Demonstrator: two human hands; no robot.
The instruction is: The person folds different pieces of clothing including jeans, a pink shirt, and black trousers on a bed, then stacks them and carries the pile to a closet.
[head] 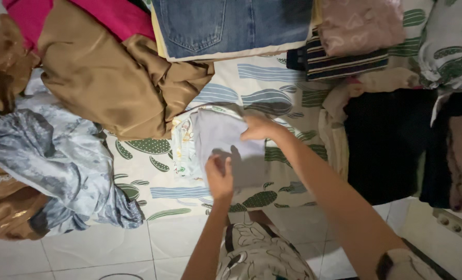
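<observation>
Both hands, left hand (219, 179) and right hand (259, 128), grip clamped on a pale grey folded cloth (226, 142) over the cactus-print sheet (272, 98).

Small pale lavender-grey garment (226, 148), folded flat, lies atop patterned light garment (183, 148), on cactus-print sheet (272, 96), just below brown satin cloth (117, 78).

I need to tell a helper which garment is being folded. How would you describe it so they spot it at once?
Start at the cactus-print sheet covering the bed. Near its front edge, both hands, left hand and right hand, press on a small pale lilac-grey cloth. Unlike the shiny brown garment and blue-grey patterned garment beside it, it is plain, flat and neatly squared.
</observation>
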